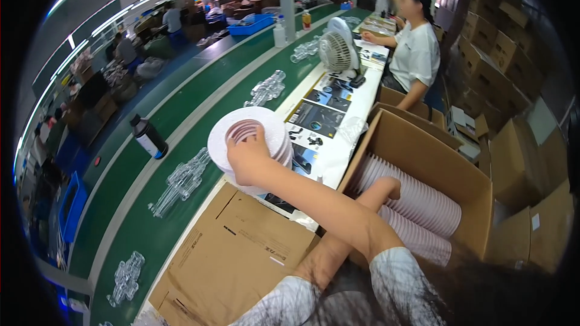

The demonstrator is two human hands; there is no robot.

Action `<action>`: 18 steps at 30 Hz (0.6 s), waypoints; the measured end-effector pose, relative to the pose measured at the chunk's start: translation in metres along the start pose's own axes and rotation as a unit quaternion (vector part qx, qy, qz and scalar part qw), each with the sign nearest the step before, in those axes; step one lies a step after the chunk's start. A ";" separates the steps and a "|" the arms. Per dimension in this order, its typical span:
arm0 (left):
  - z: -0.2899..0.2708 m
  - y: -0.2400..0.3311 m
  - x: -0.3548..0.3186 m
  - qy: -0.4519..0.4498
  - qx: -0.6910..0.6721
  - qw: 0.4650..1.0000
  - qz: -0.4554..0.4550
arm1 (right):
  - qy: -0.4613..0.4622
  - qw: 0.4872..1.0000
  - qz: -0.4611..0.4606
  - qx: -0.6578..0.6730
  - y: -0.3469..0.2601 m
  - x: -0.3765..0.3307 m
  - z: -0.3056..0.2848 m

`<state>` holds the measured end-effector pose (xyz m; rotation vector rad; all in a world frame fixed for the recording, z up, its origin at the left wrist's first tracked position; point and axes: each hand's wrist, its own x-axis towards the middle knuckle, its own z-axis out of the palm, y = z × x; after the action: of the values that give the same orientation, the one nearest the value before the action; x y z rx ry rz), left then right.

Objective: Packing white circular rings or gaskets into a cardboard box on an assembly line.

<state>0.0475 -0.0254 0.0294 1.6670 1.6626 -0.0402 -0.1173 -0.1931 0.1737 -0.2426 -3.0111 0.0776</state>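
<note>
At the far left a green belt [181, 115] runs away up the frame; clear plastic pieces [181, 182] lie on it in clusters, and a dark bottle [148, 136] with a black cap stands on it near its middle; beside the belt a flattened brown carton [232, 253] lies on the white tabletop [338, 154]. One hand [248, 160], at the end of an arm that crosses over the other forearm so that I cannot say for sure which hand it is, though it looks like the right, reaches forward above the carton's far edge; its fingers [244, 139] are clenched on a stack of white discs [249, 142], curled over the top disc's rim, with the stack lifted clear of the tabletop and tilted toward the camera. Dark printed sheets [317, 118] lie in a row on the tabletop beyond it; a small white fan [337, 48] stands farther back. To the right an open cardboard box [435, 163] holds rows of white discs on edge; the other hand [386, 188], seemingly the left, rests inside it against those rows, its fingers hidden, so I cannot tell their state. Beyond, a person in a white shirt [415, 54] sits at the tabletop; stacked cartons [507, 42] fill the right edge.
</note>
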 end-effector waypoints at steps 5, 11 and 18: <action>0.007 0.007 0.012 -0.025 0.008 1.000 -0.009 | -0.029 0.999 -0.038 0.011 -0.023 -0.005 -0.012; 0.009 0.028 0.039 -0.053 0.009 0.998 0.019 | -0.048 0.998 -0.027 0.006 0.007 -0.019 -0.016; 0.004 0.009 0.031 0.062 0.035 0.988 0.139 | 0.195 0.966 -0.001 0.169 0.092 -0.092 -0.046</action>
<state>0.0616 -0.0005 0.0150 1.9769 1.5165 0.1454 -0.0066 -0.1152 0.2033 -0.1913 -2.5524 0.4778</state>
